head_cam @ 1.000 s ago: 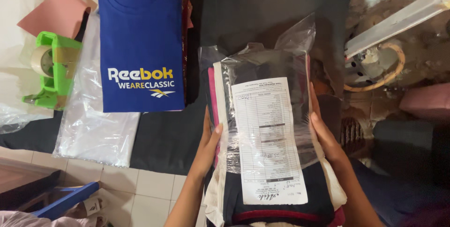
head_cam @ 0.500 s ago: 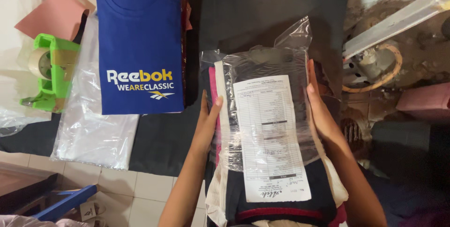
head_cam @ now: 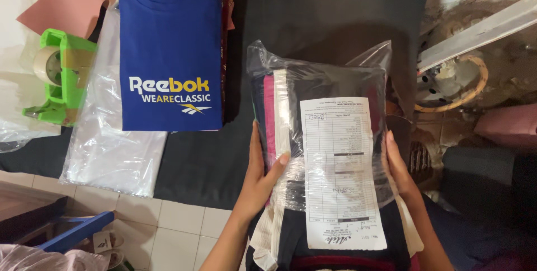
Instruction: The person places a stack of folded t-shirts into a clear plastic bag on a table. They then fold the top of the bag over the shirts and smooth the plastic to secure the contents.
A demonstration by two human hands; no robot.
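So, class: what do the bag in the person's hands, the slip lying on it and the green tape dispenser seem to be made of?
Bag: thin clear plastic film, glossy, going by its wrinkles and bright glints.
Slip: matte white paper with print, lying flat.
Tape dispenser: probably hard moulded plastic, bright green and smooth.
The left hand and right hand have their grip on the bag's sides.
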